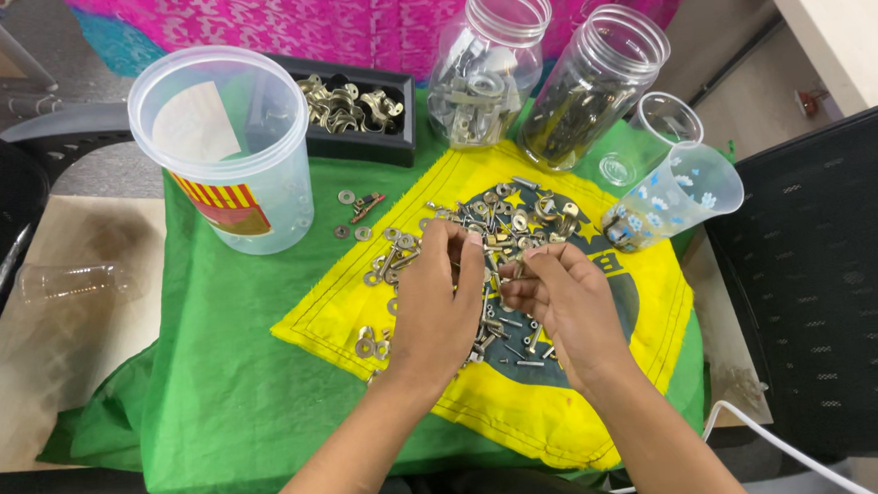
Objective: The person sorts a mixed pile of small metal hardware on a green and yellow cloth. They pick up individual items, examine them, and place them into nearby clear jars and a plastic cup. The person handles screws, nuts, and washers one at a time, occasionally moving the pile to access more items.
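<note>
Nearest to me, both bare forearms reach up over a green cloth with a yellow diamond and dark blue centre (266, 386). The left hand (434, 307) is curled down over a scattered heap of small metal screws, washers and brackets (503, 224), fingertips pinched together; what it grips is hidden under the fingers. The right hand (562, 301) pinches what looks like a small thin metal piece, too small to tell which way it points or how its long axis lies. Picking cleanly here calls, I'd judge, for lifting one piece at a time with fingertips, clear of the pile.

Beyond stand a large empty clear plastic tub (224, 148), a black tray of brass clips (357, 111), two clear jars of hardware (540, 71) and a tipped patterned cup (672, 200).
</note>
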